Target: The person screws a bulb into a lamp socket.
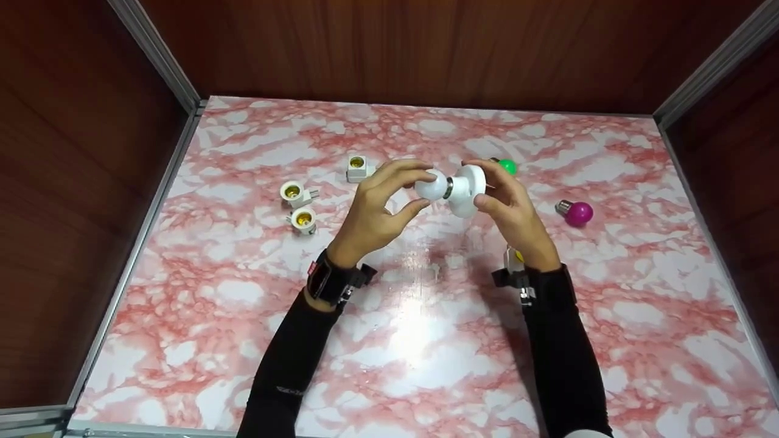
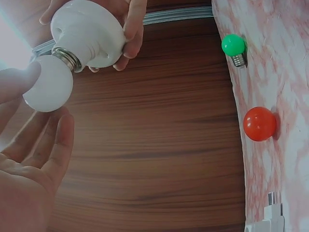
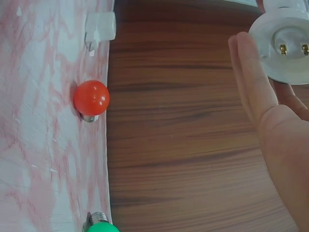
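Above the table, my left hand (image 1: 378, 210) pinches a white light bulb (image 1: 431, 186) between thumb and fingers. My right hand (image 1: 516, 213) grips the round base of a white lamp holder (image 1: 467, 187). The two are held end to end, and a band of the bulb's metal screw cap (image 2: 67, 59) shows at the holder's mouth. How deep the cap sits inside is hidden. From the right wrist, the flat back of the lamp holder (image 3: 270, 55) is visible with two brass-coloured contacts.
White plug-in sockets (image 1: 293, 193) lie left of the hands. A green bulb (image 1: 507, 166) and a magenta bulb (image 1: 579, 214) lie to the right. An orange-red bulb (image 2: 259, 124) shows in both wrist views. Something yellow (image 1: 519, 256) is partly hidden by the right wrist. Brown panels (image 1: 389, 48) enclose the table.
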Tool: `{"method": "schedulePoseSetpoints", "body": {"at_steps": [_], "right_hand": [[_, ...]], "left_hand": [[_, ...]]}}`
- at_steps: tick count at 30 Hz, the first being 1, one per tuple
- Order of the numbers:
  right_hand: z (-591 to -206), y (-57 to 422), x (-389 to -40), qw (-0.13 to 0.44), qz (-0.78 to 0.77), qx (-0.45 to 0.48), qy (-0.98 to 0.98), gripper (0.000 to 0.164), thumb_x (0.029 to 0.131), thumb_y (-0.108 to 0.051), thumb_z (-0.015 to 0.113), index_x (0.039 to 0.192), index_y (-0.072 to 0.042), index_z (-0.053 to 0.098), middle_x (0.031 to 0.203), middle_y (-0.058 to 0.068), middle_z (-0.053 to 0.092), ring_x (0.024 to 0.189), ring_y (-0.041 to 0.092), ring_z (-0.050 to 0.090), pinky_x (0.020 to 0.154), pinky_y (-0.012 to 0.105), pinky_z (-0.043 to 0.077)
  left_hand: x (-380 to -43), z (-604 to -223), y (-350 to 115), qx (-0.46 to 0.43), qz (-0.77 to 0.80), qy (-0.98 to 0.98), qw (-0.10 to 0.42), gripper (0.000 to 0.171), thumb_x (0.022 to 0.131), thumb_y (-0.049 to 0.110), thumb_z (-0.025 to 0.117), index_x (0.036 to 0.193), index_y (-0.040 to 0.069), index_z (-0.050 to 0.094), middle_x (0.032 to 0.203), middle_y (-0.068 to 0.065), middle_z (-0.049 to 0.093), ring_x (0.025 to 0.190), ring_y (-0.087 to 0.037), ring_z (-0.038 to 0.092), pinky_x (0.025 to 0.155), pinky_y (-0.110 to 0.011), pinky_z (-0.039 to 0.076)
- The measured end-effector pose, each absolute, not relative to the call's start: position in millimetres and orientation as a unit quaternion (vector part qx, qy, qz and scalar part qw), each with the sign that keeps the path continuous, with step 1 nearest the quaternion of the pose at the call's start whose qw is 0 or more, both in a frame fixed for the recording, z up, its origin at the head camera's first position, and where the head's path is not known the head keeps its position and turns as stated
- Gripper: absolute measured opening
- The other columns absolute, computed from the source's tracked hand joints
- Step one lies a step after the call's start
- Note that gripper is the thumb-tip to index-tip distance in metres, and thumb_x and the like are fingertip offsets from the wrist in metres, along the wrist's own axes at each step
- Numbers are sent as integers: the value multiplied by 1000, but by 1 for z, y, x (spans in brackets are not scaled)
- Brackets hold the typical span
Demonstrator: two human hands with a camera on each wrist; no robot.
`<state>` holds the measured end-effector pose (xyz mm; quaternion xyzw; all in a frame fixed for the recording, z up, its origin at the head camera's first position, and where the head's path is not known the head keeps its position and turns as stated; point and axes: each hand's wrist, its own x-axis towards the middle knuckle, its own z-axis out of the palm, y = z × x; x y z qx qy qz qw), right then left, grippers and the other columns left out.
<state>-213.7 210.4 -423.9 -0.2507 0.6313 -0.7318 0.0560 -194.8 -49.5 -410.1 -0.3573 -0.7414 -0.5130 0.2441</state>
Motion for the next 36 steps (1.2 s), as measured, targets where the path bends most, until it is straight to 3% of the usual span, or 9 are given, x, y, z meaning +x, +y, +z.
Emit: {"method": "schedulePoseSetpoints", "body": {"at_steps": [7, 12, 19, 27, 32, 36], "right_hand": [[-421, 211, -213, 57, -735, -253, 626, 65, 97, -37, 79, 148, -4, 55, 126, 4, 68, 104, 11, 71, 85, 23, 63], [-419, 210, -213, 55, -739, -248, 624, 67, 95, -36, 81, 148, -4, 54, 128, 3, 68, 107, 12, 70, 87, 23, 62], [-419, 209, -212, 48, -740, -253, 621, 80, 95, -35, 81, 151, 9, 45, 128, 5, 68, 106, 12, 72, 87, 23, 62], [-420, 211, -211, 54, -739, -250, 624, 60, 101, -23, 74, 151, -3, 50, 131, 6, 67, 107, 12, 71, 89, 24, 62], [-420, 211, -211, 53, -733, -244, 632, 60, 100, -24, 75, 151, -5, 51, 132, 6, 67, 110, 13, 70, 88, 25, 62], [-420, 211, -211, 51, -728, -237, 641, 58, 100, -21, 75, 151, -6, 52, 132, 6, 68, 111, 14, 70, 88, 25, 62]], "left_hand": [[-196, -410, -50, -356, -508, -746, 242, 43, 99, 21, 77, 137, 4, 69, 135, -14, 72, 113, -20, 69, 92, -31, 62], [-195, -409, -51, -347, -515, -748, 235, 48, 96, 17, 79, 139, 0, 67, 136, -18, 70, 113, -22, 71, 96, -28, 62], [-195, -410, -50, -335, -525, -748, 229, 45, 95, 15, 81, 135, -1, 70, 134, -19, 69, 113, -21, 74, 98, -29, 63], [-192, -410, -49, -318, -518, -762, 225, 44, 95, 18, 81, 136, 5, 71, 122, -12, 77, 103, -17, 74, 89, -25, 64], [-193, -410, -47, -310, -525, -759, 229, 42, 97, 28, 79, 132, 4, 73, 110, -10, 80, 96, -15, 76, 85, -27, 65], [-193, -410, -46, -306, -532, -755, 229, 41, 97, 27, 79, 129, 2, 73, 107, -10, 80, 94, -16, 76, 82, -27, 66]]}}
